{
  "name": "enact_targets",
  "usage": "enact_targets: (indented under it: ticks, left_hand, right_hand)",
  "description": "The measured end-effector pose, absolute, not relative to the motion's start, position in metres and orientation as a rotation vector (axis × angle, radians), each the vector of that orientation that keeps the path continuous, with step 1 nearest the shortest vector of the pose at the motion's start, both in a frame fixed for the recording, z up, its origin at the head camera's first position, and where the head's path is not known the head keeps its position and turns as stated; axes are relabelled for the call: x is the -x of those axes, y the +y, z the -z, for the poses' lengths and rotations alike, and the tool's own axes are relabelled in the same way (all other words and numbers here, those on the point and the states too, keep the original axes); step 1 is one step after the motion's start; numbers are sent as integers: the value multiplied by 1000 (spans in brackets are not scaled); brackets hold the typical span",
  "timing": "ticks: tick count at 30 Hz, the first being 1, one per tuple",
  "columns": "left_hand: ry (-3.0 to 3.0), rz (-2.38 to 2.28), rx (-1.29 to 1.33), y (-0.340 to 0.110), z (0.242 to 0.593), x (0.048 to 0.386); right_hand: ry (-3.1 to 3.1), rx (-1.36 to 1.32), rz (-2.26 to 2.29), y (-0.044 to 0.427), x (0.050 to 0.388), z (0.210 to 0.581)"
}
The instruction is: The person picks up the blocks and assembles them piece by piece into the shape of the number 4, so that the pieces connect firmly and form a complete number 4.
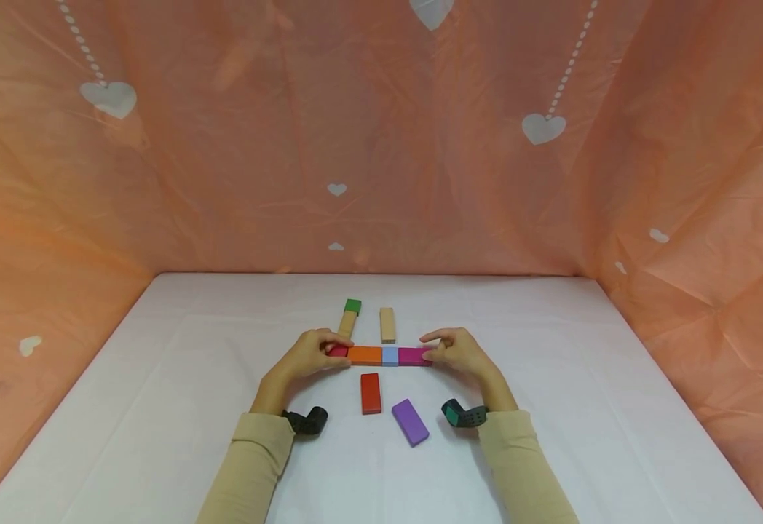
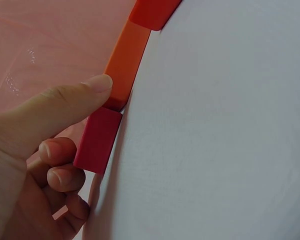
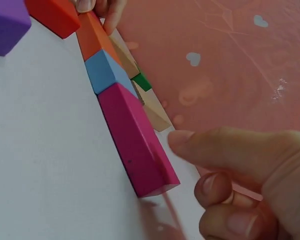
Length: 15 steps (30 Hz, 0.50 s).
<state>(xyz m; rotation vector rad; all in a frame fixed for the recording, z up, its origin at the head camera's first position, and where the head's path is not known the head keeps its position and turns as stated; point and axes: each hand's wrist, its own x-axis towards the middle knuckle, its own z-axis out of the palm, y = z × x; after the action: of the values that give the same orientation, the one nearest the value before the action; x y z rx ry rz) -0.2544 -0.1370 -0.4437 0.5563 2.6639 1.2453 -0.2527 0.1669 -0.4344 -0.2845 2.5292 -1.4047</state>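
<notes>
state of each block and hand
Crimson block, aligned, leftmost
Orange block, aligned
Light blue block, aligned
Magenta block, aligned, rightmost
Red block, separate
Purple block, separate, angled
Left wooden block, slanted
Green block, at left wooden block's end
Right wooden block, separate
Left hand, touching crimson block
Right hand, thumb and forefinger apart

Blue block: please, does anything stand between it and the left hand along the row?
Yes, the orange block does: it lies in the row between the blue block and the left hand, which is at the crimson block.
</notes>
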Motion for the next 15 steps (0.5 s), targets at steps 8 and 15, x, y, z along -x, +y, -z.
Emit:
enact_targets:
  ticks: [8,15]
  left_hand:
    - [2671,-1242,-546,-138,445,254]
    - [2667,-1237,-498,-137,446,255]
  right_hand:
    - [2511,321,1482,164,262,436]
    - [2524,280,1418,157,270,428]
